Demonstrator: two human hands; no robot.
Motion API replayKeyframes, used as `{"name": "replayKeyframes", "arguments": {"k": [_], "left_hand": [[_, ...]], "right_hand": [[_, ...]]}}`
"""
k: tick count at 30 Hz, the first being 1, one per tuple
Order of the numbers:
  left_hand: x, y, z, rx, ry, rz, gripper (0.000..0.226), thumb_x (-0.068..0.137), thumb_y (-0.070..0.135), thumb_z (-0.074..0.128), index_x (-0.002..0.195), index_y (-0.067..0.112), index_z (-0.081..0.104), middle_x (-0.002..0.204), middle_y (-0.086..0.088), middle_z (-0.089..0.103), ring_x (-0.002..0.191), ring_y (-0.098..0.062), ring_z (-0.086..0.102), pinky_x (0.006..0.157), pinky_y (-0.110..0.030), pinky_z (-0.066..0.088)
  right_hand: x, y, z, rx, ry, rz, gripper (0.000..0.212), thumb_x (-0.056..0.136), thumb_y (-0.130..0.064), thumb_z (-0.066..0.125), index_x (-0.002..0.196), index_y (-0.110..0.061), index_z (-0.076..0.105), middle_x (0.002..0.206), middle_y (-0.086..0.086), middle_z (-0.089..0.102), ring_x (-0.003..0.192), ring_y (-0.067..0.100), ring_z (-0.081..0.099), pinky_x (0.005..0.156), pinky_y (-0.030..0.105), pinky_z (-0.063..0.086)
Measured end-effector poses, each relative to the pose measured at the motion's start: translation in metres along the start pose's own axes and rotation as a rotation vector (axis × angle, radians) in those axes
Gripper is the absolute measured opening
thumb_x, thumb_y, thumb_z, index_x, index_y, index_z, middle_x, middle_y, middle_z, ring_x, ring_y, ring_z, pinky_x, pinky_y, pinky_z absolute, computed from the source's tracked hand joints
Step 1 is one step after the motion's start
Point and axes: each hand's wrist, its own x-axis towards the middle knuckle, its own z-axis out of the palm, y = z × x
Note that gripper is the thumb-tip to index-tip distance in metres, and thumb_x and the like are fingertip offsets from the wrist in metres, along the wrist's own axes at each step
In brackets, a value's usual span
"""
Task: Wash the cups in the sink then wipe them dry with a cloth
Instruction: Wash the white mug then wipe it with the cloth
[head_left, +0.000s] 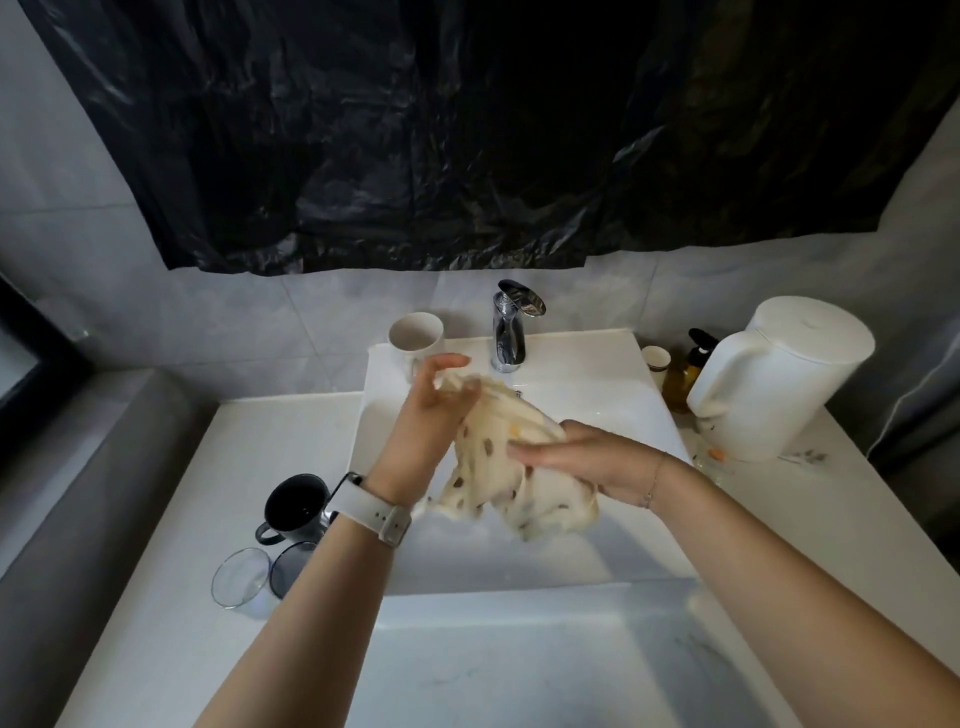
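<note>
Both hands held a spotted cloth (498, 467) above the sink (597, 415): left hand (436, 410) pinched its upper end, right hand (571, 462) gripped its middle. White cup (415, 338) stood by the tap (509, 332); dark mug (293, 506) and two glasses (241, 577) sat on the surface (208, 649), left.

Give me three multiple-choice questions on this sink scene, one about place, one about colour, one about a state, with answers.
1. Where does the white ceramic mug stand?
A. left of the chrome faucet
B. right of it
C. in the basin

2. What colour is the handled mug on the counter by the left wrist?
A. red
B. dark grey
C. yellow

3. What do both hands hold?
A. a glass
B. nothing
C. a cream spotted cloth

Answers: A, it sits at the sink's back left corner; B, it is dark throughout; C, the left hand and right hand both grip it.
</note>
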Motion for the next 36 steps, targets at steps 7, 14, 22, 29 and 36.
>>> {"name": "replayKeyframes", "arguments": {"k": [7,14,22,29,36], "left_hand": [[-0.036,-0.062,-0.001,-0.079,-0.364,-0.319,0.050,0.095,0.058,0.050,0.112,0.016,0.072,0.107,-0.010,0.074,0.100,-0.026,0.068,0.091,-0.037,0.050],[-0.003,-0.086,-0.024,-0.236,0.032,-0.304,0.020,0.091,0.021,0.068,0.096,0.002,0.072,0.084,-0.014,0.069,0.074,-0.025,0.062,0.057,-0.027,0.047],[0.070,-0.096,-0.051,0.260,0.279,-0.232,0.032,0.088,0.022,0.072,0.115,0.009,0.060,0.098,-0.004,0.066,0.088,-0.016,0.062,0.061,-0.014,0.046],[0.152,-0.101,-0.087,0.224,0.319,-0.175,0.041,0.095,0.029,0.062,0.131,0.015,0.050,0.130,-0.002,0.053,0.101,-0.019,0.059,0.079,-0.039,0.056],[0.162,-0.121,-0.054,0.177,0.248,-0.192,0.035,0.106,0.032,0.039,0.096,0.003,0.057,0.091,-0.004,0.062,0.069,-0.009,0.060,0.055,-0.019,0.047]], "right_hand": [[0.003,0.018,-0.003,0.531,-0.006,-0.055,0.033,0.091,-0.042,0.055,0.096,-0.013,0.070,0.102,0.012,0.067,0.096,0.022,0.063,0.093,0.038,0.046],[0.019,0.034,0.003,0.745,0.038,0.159,0.037,0.098,-0.029,0.049,0.124,-0.005,0.060,0.115,0.013,0.067,0.098,0.025,0.065,0.082,0.035,0.053],[0.049,0.031,0.009,1.049,0.107,0.154,0.047,0.091,-0.036,0.058,0.130,-0.010,0.059,0.130,0.017,0.051,0.118,0.032,0.045,0.089,0.041,0.038],[0.083,0.030,-0.010,1.190,0.115,0.085,0.055,0.094,-0.044,0.040,0.133,-0.008,0.056,0.137,0.020,0.053,0.123,0.035,0.053,0.107,0.045,0.037],[0.100,0.036,-0.009,1.015,0.179,0.044,0.054,0.087,-0.043,0.048,0.128,-0.011,0.061,0.129,0.025,0.051,0.114,0.037,0.049,0.089,0.050,0.035]]}}
